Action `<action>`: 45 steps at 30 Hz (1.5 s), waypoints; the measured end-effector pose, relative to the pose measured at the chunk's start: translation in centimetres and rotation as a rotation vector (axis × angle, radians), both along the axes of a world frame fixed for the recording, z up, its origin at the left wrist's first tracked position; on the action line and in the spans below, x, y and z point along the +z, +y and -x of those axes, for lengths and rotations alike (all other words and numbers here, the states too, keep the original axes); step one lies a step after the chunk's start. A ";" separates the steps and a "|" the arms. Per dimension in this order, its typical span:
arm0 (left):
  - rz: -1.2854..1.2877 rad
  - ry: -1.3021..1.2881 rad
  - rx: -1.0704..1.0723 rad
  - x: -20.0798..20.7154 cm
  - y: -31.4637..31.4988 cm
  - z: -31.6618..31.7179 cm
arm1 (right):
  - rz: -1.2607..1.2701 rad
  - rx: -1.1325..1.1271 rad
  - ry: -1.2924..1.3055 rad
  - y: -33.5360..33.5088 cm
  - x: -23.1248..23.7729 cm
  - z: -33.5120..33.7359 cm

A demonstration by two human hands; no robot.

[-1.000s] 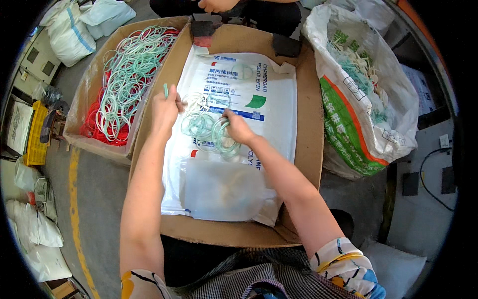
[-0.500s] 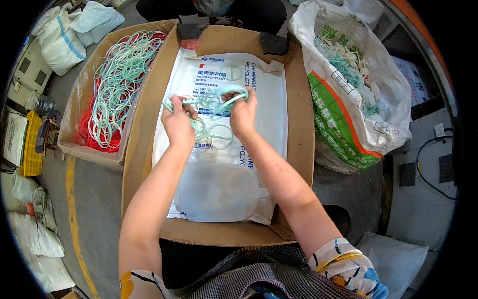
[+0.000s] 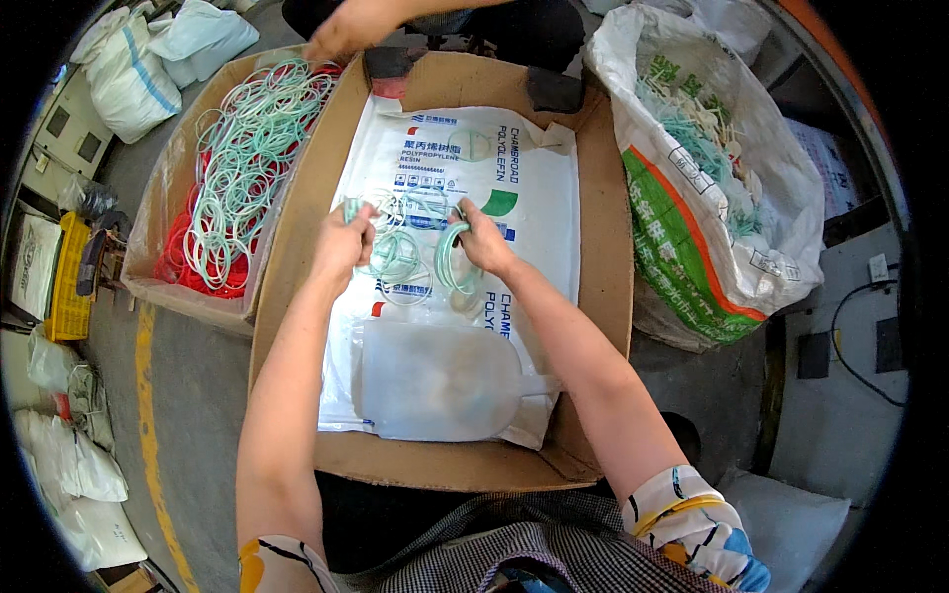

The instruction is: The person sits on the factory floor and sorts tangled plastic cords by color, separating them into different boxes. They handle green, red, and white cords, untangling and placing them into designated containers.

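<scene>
Both hands are spreading apart, left hand (image 3: 343, 240) and right hand (image 3: 481, 237) each clamping pale green rings (image 3: 397, 255) above the white sack (image 3: 494, 326); gripping firmly should be preventing tangles.

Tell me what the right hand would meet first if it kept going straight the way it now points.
The right hand points up the picture and slightly left. It would probably first meet the loose pale green plastic rings lying on the white printed plastic sack, though depth is hard to judge.
</scene>
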State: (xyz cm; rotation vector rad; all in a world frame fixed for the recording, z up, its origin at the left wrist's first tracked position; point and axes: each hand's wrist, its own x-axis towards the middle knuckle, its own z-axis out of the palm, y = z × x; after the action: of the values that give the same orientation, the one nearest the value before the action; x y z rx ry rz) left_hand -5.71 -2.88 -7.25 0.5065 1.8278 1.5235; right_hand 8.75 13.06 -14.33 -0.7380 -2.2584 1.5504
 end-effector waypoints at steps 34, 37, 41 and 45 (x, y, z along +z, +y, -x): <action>0.161 0.587 0.002 1.8 -0.5 2.3 | -0.316 0.566 -0.166 -0.8 -3.9 1.7; 0.015 0.143 0.104 2.6 -1.1 3.2 | 0.461 0.520 0.121 1.6 2.0 1.0; 0.136 0.253 -0.041 2.9 -0.7 2.9 | 1.130 0.421 0.265 2.3 6.0 0.7; -0.177 -0.208 -0.457 5.0 -0.4 -0.4 | 0.946 0.420 0.268 2.4 7.7 0.4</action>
State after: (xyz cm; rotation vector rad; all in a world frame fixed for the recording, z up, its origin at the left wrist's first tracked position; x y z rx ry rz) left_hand -5.36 -3.29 -2.23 0.7604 1.3133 1.3648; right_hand 8.38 15.41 -6.68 -0.1971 -1.4560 2.7610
